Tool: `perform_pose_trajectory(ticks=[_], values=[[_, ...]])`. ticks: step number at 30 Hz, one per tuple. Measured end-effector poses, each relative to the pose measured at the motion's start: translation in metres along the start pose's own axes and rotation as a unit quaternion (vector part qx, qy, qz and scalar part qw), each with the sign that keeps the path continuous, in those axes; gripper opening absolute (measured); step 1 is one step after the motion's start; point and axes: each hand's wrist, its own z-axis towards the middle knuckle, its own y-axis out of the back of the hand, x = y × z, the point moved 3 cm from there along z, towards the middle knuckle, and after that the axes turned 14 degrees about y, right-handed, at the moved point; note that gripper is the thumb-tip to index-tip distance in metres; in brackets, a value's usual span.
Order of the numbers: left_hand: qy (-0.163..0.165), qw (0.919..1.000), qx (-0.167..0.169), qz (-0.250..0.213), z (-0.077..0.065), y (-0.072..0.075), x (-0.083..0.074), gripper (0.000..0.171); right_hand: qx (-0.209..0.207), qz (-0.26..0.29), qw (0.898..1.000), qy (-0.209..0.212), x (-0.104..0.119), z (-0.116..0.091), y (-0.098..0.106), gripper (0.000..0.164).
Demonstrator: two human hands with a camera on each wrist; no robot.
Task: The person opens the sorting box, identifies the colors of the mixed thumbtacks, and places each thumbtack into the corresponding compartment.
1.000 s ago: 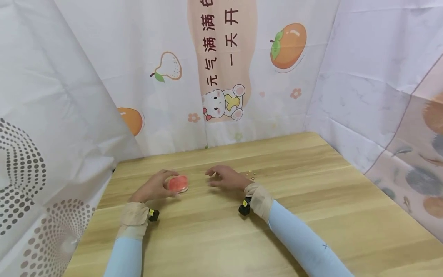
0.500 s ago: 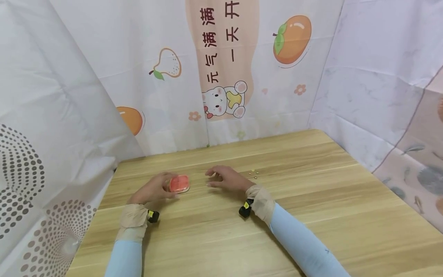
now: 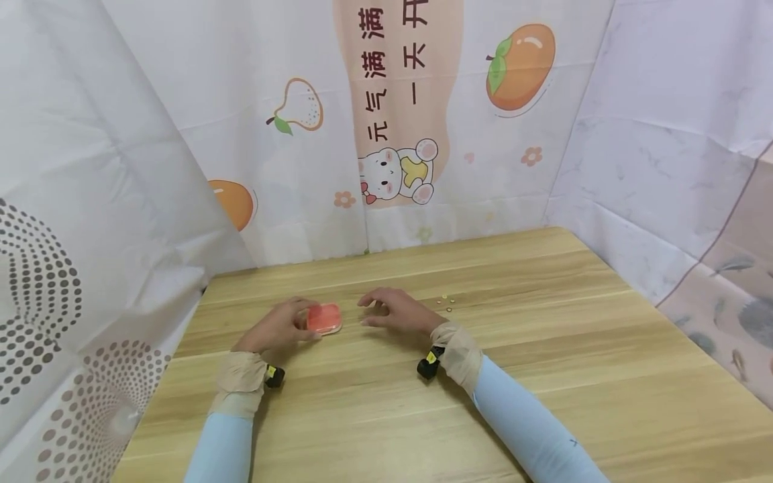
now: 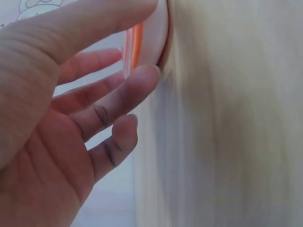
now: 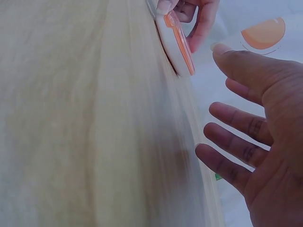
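Left hand point(image 3: 278, 327) grips a red-lidded white container point(image 3: 325, 318) on the wood-grain table point(image 3: 374, 416); right hand point(image 3: 398, 312), fingers relaxed and parted, hovers nearby; cloth backdrop point(image 3: 290, 225) reads "元气满满".

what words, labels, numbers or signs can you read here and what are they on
"元气满满": peach panel of the curtain, sideways, reading upward
"一天开": same panel, last character cut by the frame edge
Yellow patches on the wrist cameras: too small to read
Dark mark on the right sleeve: too small
Red-topped case: nothing readable
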Motion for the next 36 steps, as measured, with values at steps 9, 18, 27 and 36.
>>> perform_pose_trajectory(ticks=[9, 18, 27, 36], values=[[-0.044, 0.9984, 0.006, 0.034, 0.004, -0.011, -0.015, 0.071, 0.002, -0.001, 1.000, 0.000, 0.000, -0.004, 0.001, 0.043], [-0.063, 0.9966, 0.051, -0.010, 0.007, -0.026, -0.034, 0.061, 0.031, 0.003, 0.999, -0.015, 0.004, -0.012, 0.004, 0.045], [-0.087, 0.9935, 0.073, -0.012, 0.010, -0.040, -0.054, 0.059, 0.052, -0.013, 0.999, 0.003, 0.012, -0.023, 0.010, 0.051], [-0.115, 0.9913, 0.057, 0.030, 0.009, -0.060, -0.076, 0.060, 0.066, -0.029, 0.997, 0.019, 0.017, -0.040, 0.014, 0.048]])
